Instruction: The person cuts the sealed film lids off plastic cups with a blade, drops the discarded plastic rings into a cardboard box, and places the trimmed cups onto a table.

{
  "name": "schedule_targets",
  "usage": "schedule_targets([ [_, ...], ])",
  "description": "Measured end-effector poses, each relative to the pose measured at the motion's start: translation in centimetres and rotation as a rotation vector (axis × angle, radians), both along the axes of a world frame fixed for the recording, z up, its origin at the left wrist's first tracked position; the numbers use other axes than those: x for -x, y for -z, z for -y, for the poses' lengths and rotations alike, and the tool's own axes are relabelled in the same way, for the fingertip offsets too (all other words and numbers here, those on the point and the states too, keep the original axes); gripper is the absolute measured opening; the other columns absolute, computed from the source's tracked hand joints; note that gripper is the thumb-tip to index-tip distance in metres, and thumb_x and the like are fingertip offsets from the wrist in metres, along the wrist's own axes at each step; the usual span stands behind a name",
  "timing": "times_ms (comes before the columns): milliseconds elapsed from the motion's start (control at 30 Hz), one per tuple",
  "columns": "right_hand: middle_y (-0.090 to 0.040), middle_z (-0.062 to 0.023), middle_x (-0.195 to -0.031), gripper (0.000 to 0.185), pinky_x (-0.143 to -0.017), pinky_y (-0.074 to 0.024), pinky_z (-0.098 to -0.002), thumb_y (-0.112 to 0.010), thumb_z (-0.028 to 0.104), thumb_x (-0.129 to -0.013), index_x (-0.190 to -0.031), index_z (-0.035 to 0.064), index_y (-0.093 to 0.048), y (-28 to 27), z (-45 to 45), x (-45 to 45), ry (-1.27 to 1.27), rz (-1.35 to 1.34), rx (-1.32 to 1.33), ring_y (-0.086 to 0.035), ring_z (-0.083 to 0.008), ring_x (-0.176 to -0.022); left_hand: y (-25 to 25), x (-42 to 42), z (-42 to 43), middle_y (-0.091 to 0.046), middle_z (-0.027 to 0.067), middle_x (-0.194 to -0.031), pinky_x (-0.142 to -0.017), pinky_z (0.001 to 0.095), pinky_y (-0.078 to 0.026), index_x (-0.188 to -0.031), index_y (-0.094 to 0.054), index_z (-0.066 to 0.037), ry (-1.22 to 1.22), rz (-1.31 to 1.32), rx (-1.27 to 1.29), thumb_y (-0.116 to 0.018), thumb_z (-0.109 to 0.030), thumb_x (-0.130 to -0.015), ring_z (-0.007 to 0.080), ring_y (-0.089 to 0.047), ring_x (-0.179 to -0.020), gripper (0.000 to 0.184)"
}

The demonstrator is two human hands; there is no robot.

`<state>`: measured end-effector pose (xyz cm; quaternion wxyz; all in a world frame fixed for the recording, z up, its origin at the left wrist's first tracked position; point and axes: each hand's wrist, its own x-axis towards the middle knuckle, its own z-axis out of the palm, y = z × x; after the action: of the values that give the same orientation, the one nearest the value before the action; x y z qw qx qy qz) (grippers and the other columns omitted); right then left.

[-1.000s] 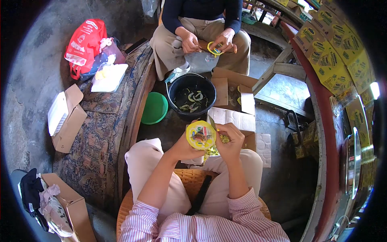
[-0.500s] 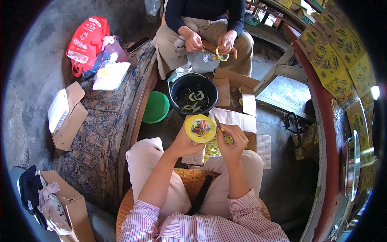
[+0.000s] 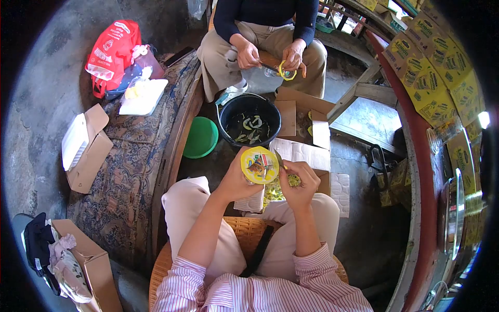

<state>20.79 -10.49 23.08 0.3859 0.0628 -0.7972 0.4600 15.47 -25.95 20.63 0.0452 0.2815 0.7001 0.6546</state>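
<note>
While our left hand (image 3: 234,177) wraps it, yellow-topped cup (image 3: 259,165): mid-view, printed top facing us. We take it as dial centre, 12 = top of view.
left grip: fingers closed around the cup's side, 8 o'clock on it.
right hand (image 3: 301,183): 4 o'clock, clenched on a small knife (image 3: 279,157); handle mostly hidden in our fingers.
blade: just beside the cup's edge, 2 o'clock; we can't tell if it touches.
scrap carton (image 3: 339,195): 5 o'clock, below our hands, yellow-green trimmings (image 3: 274,193) heaped in it.
black bucket (image 3: 239,109): 12 o'clock, pale and green strips (image 3: 253,122) inside.
green basin (image 3: 200,137): 10 o'clock, just beside the bucket.
open carton (image 3: 285,115): 1 o'clock, near the bucket, flaps spread.
co-worker's left hand (image 3: 295,52): 12 o'clock, beyond the bucket, on a yellow-rimmed cup (image 3: 287,72).
co-worker's right hand (image 3: 248,54): same bearing, gripping a thin dark tool (image 3: 268,66).
patterned seat (image 3: 140,156): 9 o'clock from us; red bag (image 3: 113,54) near its far end, 10 o'clock.
printed yellow cartons (image 3: 423,78): stacked at 2 o'clock, well apart from our hands.
wicker chair (image 3: 247,229): 6 o'clock, under us.
</note>
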Motion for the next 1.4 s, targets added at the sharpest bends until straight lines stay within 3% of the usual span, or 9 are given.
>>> schedule_targets([
  [233, -0.063, -0.0102, -0.074, 0.020, -0.055, -0.0483, -0.0246, -0.064, -0.008, -0.063, -0.082, 0.0003, -0.064, 0.3, -0.3, 0.0, -0.030, 0.016, 0.035, -0.061, -0.0163, -0.060, 0.5, 0.1, 0.2, -0.051, 0.0100, -0.102, -0.084, 0.0292, -0.041, -0.110, -0.041, -0.002, -0.001, 0.010, -0.094, -0.071, -0.004, -0.054, 0.0177, -0.052, -0.096, 0.063],
  [633, -0.062, -0.0105, -0.077, 0.022, -0.059, -0.0483, -0.0266, -0.063, -0.009, -0.062, -0.082, 0.0014, -0.063, 0.2, 0.1, -0.1, 0.027, -0.049, -0.142, -0.061, -0.0201, -0.067, 0.2, 0.1, 0.1, -0.048, 0.0105, -0.103, -0.087, 0.0290, -0.039, -0.110, -0.042, -0.001, -0.008, 0.007, -0.020, -0.070, -0.005, -0.056, 0.0197, -0.049, -0.098, 0.061],
  [833, -0.061, -0.0104, -0.076, 0.022, -0.058, -0.0479, -0.0280, -0.063, -0.009, -0.063, -0.082, 0.0015, -0.063, 0.4, 0.4, 0.0, 0.075, -0.057, -0.188, -0.060, -0.0216, -0.066, 0.3, 0.0, 0.1, -0.050, 0.0089, -0.106, -0.089, 0.0283, -0.039, -0.113, -0.040, -0.001, 0.008, -0.043, 0.027, -0.066, -0.003, -0.056, 0.0163, -0.049, -0.100, 0.063],
  [1233, -0.062, -0.0108, -0.076, 0.021, -0.059, -0.0486, -0.0274, -0.063, -0.009, -0.063, -0.081, 0.0006, -0.063, 0.0, -0.3, 0.1, -0.002, 0.009, -0.047, -0.061, -0.0202, -0.066, 0.2, -0.2, -0.1, -0.049, 0.0084, -0.108, -0.091, 0.0297, -0.038, -0.114, -0.040, -0.002, 0.142, 0.037, -0.040, -0.068, -0.002, -0.057, 0.0168, -0.048, -0.103, 0.063],
  [1333, -0.062, -0.0105, -0.076, 0.019, -0.059, -0.0496, -0.0263, -0.063, -0.009, -0.064, -0.081, -0.0001, -0.064, 0.2, -0.1, 0.1, -0.013, 0.038, 0.062, -0.061, -0.0181, -0.066, 0.2, -0.2, -0.5, -0.049, 0.0073, -0.099, -0.085, 0.0286, -0.039, -0.107, -0.043, -0.002, 0.086, -0.007, -0.070, -0.070, -0.005, -0.057, 0.0163, -0.050, -0.094, 0.057],
  [1400, -0.062, -0.0105, -0.077, 0.018, -0.059, -0.0504, -0.0255, -0.063, -0.009, -0.065, -0.082, -0.0006, -0.064, 0.1, 0.0, 0.2, 0.001, 0.035, 0.099, -0.062, -0.0170, -0.066, 0.3, -0.2, -0.5, -0.048, 0.0083, -0.104, -0.086, 0.0289, -0.039, -0.109, -0.043, -0.002, 0.099, 0.020, -0.065, -0.068, -0.005, -0.058, 0.0166, -0.049, -0.097, 0.057],
])
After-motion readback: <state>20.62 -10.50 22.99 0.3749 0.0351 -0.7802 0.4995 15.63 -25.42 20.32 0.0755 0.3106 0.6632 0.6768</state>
